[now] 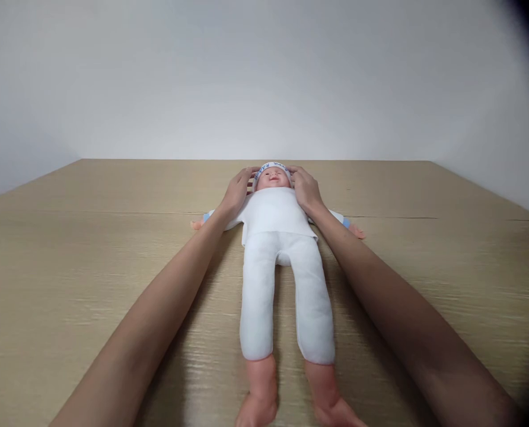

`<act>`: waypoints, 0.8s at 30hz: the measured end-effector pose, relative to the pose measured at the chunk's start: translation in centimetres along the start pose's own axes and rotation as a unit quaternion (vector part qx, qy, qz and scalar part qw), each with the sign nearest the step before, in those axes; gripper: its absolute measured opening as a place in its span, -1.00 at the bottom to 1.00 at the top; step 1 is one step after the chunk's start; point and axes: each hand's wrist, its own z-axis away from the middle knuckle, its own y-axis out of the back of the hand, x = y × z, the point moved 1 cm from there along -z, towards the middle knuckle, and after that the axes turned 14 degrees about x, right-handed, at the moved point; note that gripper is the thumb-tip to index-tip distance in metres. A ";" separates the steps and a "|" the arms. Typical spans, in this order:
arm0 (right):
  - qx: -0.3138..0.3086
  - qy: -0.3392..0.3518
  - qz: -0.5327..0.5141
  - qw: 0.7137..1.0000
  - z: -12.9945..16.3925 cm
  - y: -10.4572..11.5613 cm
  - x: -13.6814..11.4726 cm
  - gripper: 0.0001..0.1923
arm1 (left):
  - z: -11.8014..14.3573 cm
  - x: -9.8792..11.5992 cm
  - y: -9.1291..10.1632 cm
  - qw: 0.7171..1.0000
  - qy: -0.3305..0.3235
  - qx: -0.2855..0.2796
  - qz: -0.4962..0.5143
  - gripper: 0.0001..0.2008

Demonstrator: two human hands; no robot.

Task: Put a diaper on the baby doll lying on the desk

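Note:
A baby doll (277,237) in a white soft suit lies on its back on the wooden table (69,267), head away from me, bare feet near the front edge. It wears a white cap (272,168) with blue lettering. My left hand (236,193) rests against the left side of the doll's head, fingers on the cap's rim. On the other side of the head, my right hand (305,188) touches the cap the same way. Both arms stretch along the doll's sides, covering most of its outstretched arms.
The light wooden table runs to a plain white wall (264,77) behind. A seam (424,217) crosses the tabletop at the doll's shoulders. No other objects are in view.

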 end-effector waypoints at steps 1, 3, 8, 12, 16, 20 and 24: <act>0.005 0.003 0.000 1.000 0.0 0.0 0.1 -0.49 | 0.1 0.1 0.0 1.000 -0.001 0.003 0.000 -0.41; 0.013 0.007 0.000 1.000 -0.1 -0.1 0.2 -0.50 | 0.2 0.4 0.0 1.000 -0.005 0.009 -0.003 -0.42; 0.017 0.002 -0.006 1.000 -0.2 -0.2 0.4 -0.52 | 0.5 0.7 0.1 1.000 -0.013 0.012 -0.012 -0.45; 0.019 0.008 -0.008 1.000 -0.1 -0.2 0.5 -0.51 | 0.5 0.7 0.2 1.000 -0.017 0.014 -0.005 -0.46; 0.019 0.010 -0.005 1.000 -0.2 -0.2 0.5 -0.52 | 0.6 0.7 0.2 1.000 -0.015 0.020 0.001 -0.47; 0.022 0.004 -0.003 1.000 -0.2 -0.1 0.3 -0.53 | 0.6 0.7 0.0 0.999 -0.007 0.031 0.010 -0.49; 0.023 -0.007 0.003 1.000 0.1 0.0 0.1 -0.57 | 0.6 0.2 -0.3 0.998 0.013 0.053 0.014 -0.55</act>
